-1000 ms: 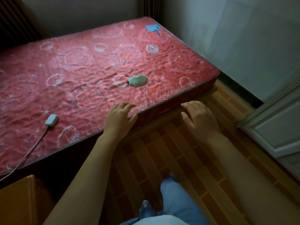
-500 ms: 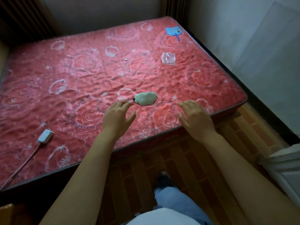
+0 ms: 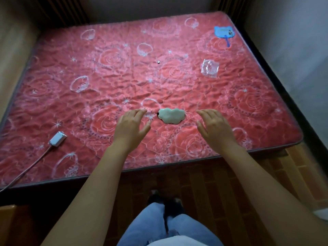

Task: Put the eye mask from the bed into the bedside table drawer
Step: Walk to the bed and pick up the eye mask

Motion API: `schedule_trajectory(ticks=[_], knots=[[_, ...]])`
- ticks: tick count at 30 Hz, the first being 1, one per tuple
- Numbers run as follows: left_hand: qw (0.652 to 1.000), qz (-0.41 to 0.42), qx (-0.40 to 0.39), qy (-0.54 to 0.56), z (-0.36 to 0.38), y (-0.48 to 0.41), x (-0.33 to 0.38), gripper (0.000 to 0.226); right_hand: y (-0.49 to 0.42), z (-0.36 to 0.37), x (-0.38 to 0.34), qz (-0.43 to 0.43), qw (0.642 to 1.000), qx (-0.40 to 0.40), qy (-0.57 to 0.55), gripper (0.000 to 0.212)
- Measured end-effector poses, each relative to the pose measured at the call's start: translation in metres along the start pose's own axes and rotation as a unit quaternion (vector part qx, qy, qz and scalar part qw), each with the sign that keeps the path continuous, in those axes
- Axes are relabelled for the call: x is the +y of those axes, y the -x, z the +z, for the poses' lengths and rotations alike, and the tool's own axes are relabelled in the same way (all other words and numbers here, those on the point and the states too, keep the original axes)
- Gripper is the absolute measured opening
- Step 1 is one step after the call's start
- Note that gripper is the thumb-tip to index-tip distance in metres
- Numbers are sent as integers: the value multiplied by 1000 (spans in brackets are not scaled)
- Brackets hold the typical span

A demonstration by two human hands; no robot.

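A pale green, cloud-shaped eye mask (image 3: 171,115) lies flat on the red quilted bed (image 3: 110,82), near its front edge. My left hand (image 3: 131,127) hovers just left of the mask, fingers apart and empty. My right hand (image 3: 213,126) hovers just right of it, also spread and empty. Neither hand touches the mask. The bedside table drawer is not in view.
A white charger block with a cable (image 3: 57,138) lies at the bed's front left. A clear plastic bag (image 3: 209,68) and a blue fan-shaped card (image 3: 224,33) lie at the back right. A wooden corner (image 3: 7,226) shows at bottom left. Brick-pattern floor (image 3: 204,189) lies below the bed.
Both hands have moved forward over the bed, from its front edge to either side of the eye mask. The view has shifted closer to the bed.
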State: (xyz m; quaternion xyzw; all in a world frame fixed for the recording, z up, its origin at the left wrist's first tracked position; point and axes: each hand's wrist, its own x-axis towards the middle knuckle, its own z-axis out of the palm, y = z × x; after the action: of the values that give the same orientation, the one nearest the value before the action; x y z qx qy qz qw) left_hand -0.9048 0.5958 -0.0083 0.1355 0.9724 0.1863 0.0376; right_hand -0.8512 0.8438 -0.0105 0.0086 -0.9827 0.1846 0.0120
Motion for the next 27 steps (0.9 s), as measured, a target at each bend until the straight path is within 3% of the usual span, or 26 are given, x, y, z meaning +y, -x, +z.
schedule_trajectory(ticks=[12, 27], knots=[[997, 31, -68, -13, 58, -66, -40, 49, -46, 60, 26, 59, 997, -49, -7, 39], [983, 16, -170, -69, 290, -170, -141, 51, -121, 305, 130, 94, 985, -142, 2, 42]])
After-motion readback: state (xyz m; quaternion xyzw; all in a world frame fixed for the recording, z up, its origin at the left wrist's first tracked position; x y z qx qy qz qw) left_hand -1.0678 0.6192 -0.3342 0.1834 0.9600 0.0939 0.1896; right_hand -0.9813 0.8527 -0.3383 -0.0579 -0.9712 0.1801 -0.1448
